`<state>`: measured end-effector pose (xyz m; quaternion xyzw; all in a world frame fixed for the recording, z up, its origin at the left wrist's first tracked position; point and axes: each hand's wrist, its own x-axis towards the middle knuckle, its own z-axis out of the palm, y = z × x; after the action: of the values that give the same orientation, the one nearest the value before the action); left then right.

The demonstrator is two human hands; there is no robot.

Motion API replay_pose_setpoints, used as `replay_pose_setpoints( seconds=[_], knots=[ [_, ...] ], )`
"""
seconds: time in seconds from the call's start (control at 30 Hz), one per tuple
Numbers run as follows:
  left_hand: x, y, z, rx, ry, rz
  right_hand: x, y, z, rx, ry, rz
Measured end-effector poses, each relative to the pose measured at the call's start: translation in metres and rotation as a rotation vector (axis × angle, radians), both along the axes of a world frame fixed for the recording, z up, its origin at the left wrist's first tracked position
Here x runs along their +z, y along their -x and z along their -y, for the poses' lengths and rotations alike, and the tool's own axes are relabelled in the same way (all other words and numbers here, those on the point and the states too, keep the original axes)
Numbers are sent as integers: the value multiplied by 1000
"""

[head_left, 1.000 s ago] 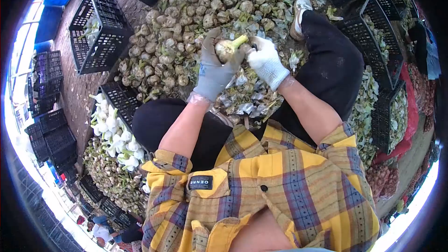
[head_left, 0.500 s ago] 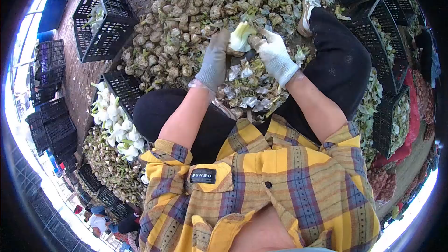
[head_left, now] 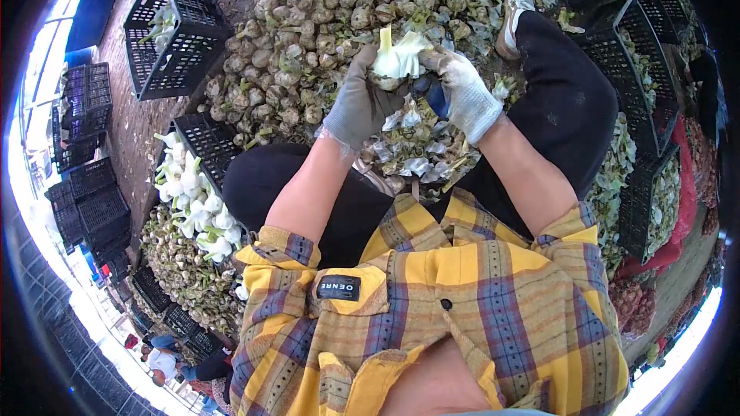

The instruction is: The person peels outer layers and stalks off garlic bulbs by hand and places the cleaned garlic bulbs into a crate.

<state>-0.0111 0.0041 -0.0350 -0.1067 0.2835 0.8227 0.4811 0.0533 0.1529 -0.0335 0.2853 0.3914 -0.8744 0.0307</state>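
My left hand (head_left: 356, 104), in a grey-white work glove, is closed around a garlic bulb (head_left: 391, 69) with a short cut stalk pointing up. My right hand (head_left: 464, 92), gloved too, pinches the outer skin (head_left: 414, 48) that is peeling away from the bulb's right side. A small dark-blue object (head_left: 437, 98) shows under my right fingers; I cannot make out what it is. Between my legs, below the hands, lie loose garlic skins (head_left: 420, 150). Just beyond the hands spreads a heap of unpeeled, soil-stained garlic bulbs (head_left: 308, 54).
A black crate (head_left: 206, 139) at my left knee stands by clean white garlic bulbs (head_left: 193, 196). Another crate (head_left: 173, 38) lies farther left. On the right are crates (head_left: 644, 200) of leafy peelings and a red sack (head_left: 678, 223). A person (head_left: 166, 362) is at lower left.
The outer skin has been pulled away to the right, and the cut stalk now stands apart from it. My right hand has shifted slightly right and down.
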Motion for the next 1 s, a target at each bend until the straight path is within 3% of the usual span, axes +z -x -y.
replay_pose_setpoints(
  seconds=[0.03, 0.13, 0.17, 0.3, 0.43, 0.53, 0.57, 0.7, 0.73, 0.77, 1.0],
  knots=[
    [18, -6, -9, 80, 151, 5, 7, -2, -2, 11, -23, 36],
    [15, -5, -7, -21, 465, -276, 9, -4, 1, -11, -212, 62],
    [12, -10, -9, 76, 598, -416, -9, 1, 5, -64, -332, 10],
    [-9, -20, -9, 90, 611, -812, 5, -7, 6, 58, -908, -120],
    [9, -20, -19, 151, 585, -488, 12, -13, 18, 203, -1257, -151],
    [-6, -4, -17, 160, 591, -352, 9, -5, 17, 162, -435, -2],
    [-2, 0, -17, 169, 552, -221, 12, -3, 16, 50, -214, -34],
    [20, 3, -15, 187, 446, -173, 13, -5, 0, -72, 307, -64],
    [17, 8, -10, 180, 520, -158, 12, -8, -9, -92, 465, -99],
    [15, 13, -6, 175, 517, -109, 12, -12, -11, -104, 438, -222],
    [17, 18, -3, 228, 308, 14, 8, -2, -11, -314, 544, -77]
  ],
)
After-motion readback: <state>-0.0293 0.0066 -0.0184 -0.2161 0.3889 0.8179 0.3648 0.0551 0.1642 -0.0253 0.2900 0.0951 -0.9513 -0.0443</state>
